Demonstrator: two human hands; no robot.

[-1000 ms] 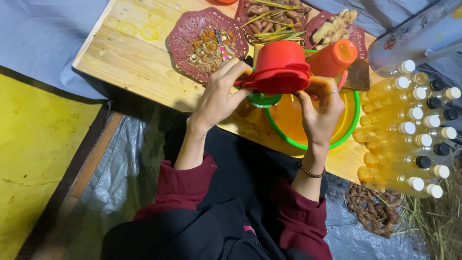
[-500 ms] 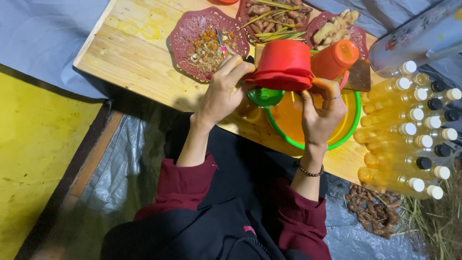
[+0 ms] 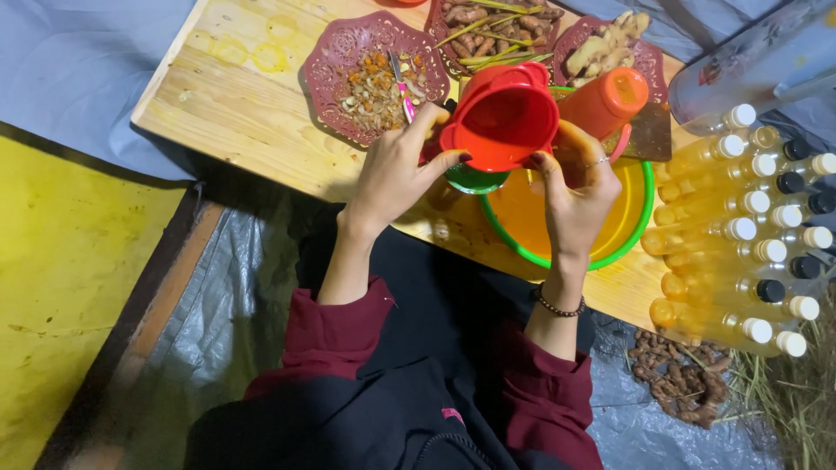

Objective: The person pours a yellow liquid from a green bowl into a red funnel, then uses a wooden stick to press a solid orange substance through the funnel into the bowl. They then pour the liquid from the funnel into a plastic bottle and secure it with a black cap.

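Red plastic jug (image 3: 503, 117) tilted over green-rimmed basin (image 3: 566, 228) of yellow liquid, mid-bench. Left hand (image 3: 396, 170) closed on rim, right hand (image 3: 579, 191) cupping side. Likely light, rigid, slippery when wet; grip rim and body.

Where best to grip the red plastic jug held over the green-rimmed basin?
Grip the red plastic jug by its side walls below the rim, from both flanks, as the left hand and right hand do: it tilts mouth-up, and its body seems wide for one hand.
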